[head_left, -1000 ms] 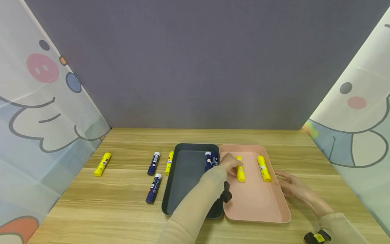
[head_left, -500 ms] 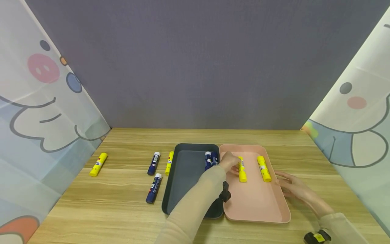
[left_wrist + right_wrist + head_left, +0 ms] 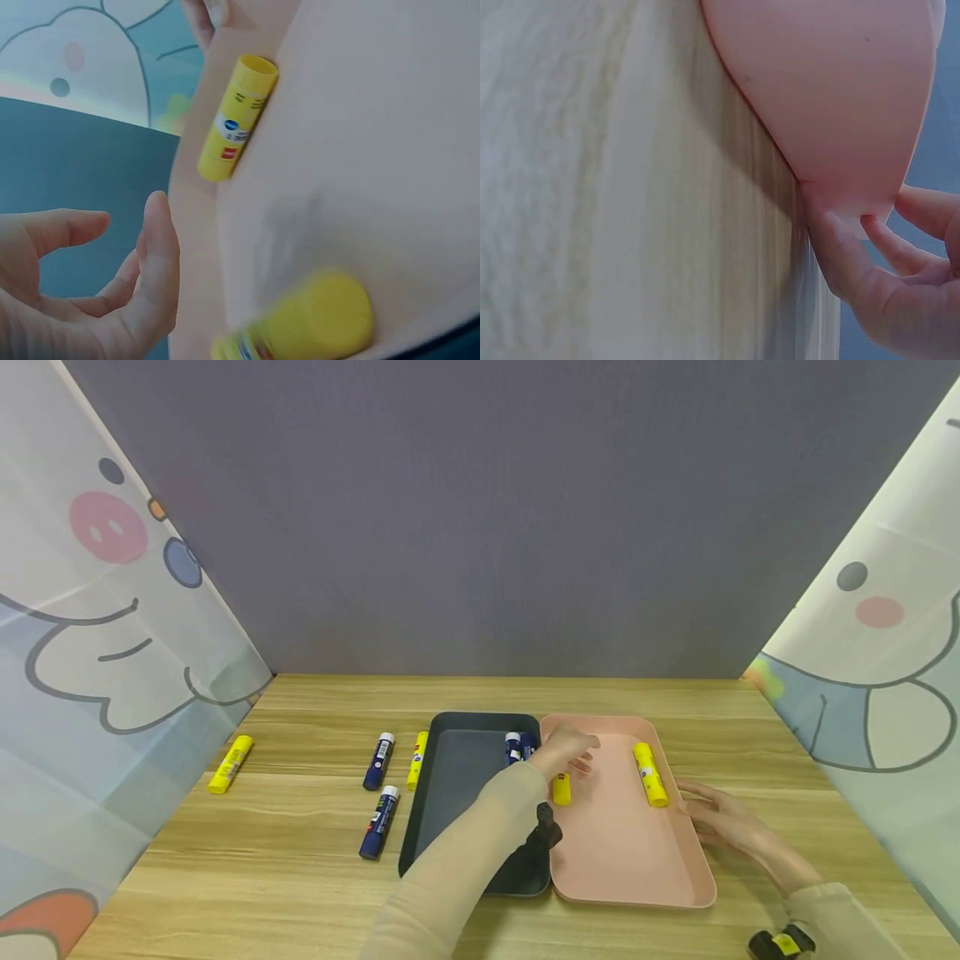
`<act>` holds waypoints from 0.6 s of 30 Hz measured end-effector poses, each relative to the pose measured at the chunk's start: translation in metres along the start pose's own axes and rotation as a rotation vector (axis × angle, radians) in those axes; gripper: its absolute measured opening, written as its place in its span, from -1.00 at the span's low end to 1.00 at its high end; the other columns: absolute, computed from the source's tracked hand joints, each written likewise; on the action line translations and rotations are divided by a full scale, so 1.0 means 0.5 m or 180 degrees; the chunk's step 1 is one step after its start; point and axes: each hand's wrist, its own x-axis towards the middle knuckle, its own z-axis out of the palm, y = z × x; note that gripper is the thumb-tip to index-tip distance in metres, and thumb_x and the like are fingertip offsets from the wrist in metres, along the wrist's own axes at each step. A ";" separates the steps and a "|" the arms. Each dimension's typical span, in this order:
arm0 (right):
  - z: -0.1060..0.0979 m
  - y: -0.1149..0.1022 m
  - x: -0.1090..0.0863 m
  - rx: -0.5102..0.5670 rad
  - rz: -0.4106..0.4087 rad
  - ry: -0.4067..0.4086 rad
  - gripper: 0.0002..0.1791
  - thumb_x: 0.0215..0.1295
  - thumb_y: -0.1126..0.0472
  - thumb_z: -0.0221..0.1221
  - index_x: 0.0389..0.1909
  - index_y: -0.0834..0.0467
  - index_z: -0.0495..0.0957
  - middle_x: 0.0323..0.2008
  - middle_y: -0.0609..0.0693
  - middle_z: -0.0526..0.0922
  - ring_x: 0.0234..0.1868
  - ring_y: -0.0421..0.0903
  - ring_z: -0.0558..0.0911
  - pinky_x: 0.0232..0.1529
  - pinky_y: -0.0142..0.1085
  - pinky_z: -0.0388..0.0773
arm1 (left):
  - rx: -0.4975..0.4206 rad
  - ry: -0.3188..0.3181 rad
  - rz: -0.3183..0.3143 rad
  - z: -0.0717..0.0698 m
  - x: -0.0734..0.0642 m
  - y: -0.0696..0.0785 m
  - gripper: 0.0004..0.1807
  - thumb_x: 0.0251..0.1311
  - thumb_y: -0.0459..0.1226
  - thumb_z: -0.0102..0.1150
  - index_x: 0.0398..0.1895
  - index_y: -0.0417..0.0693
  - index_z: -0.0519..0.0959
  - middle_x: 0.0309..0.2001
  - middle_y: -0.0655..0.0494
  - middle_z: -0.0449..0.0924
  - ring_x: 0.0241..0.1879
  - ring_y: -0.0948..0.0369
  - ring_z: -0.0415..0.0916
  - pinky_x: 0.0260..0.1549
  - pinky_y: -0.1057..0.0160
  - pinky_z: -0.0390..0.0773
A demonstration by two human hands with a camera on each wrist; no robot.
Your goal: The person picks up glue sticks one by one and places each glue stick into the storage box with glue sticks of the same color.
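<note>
The tabletop (image 3: 300,860) looks like pale wood with a visible grain and a matt finish. The pink tray (image 3: 630,860) and dark grey tray (image 3: 450,810) seem smooth matt plastic. The yellow glue sticks (image 3: 649,773) and blue glue sticks (image 3: 378,760) are glossy plastic with printed labels. Both sleeves (image 3: 465,877) look like soft beige knit cloth.

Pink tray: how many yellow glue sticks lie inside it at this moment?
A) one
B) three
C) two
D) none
C: in the pink tray, one yellow glue stick lies by the open left hand and another yellow stick near the right rim.
</note>
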 end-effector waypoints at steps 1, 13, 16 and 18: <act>0.000 0.000 0.000 0.0003 0.0004 0.0006 -0.27 0.33 0.18 -0.08 0.22 0.57 -0.25 0.03 0.45 0.34 -0.09 -0.09 0.53 -0.14 -0.17 0.51 | 0.0042 -0.0034 0.0037 -0.002 -0.003 0.002 -0.73 0.08 -0.29 0.11 -0.18 -0.27 0.45 -0.42 -0.12 0.51 -0.42 -0.05 0.55 -0.40 0.10 0.58; 0.002 -0.005 -0.003 0.0013 0.0082 0.0058 -0.25 0.33 0.15 -0.07 0.22 0.56 -0.23 0.04 0.43 0.35 -0.08 -0.08 0.53 -0.13 -0.15 0.51 | 0.0206 -0.0337 0.0246 -0.025 -0.036 0.026 -0.76 0.13 -0.26 0.07 -0.20 -0.24 0.49 -0.41 -0.09 0.53 -0.42 -0.04 0.55 -0.50 0.15 0.59; 0.003 -0.006 -0.004 -0.0016 0.0103 0.0077 -0.26 0.33 0.14 -0.07 0.23 0.55 -0.22 0.05 0.45 0.32 -0.05 -0.02 0.51 -0.11 -0.13 0.50 | 0.0248 -0.0395 0.0287 -0.031 -0.047 0.032 -0.76 0.14 -0.25 0.07 -0.20 -0.24 0.50 -0.42 -0.07 0.53 -0.34 -0.10 0.55 -0.49 0.15 0.59; 0.004 -0.006 -0.004 -0.0024 0.0110 0.0080 -0.26 0.33 0.14 -0.08 0.23 0.55 -0.22 0.05 0.47 0.31 -0.03 0.01 0.50 -0.11 -0.12 0.49 | 0.0267 -0.0451 0.0328 -0.037 -0.055 0.035 -0.76 0.14 -0.25 0.07 -0.19 -0.23 0.50 -0.42 -0.06 0.53 -0.31 -0.12 0.54 -0.49 0.15 0.59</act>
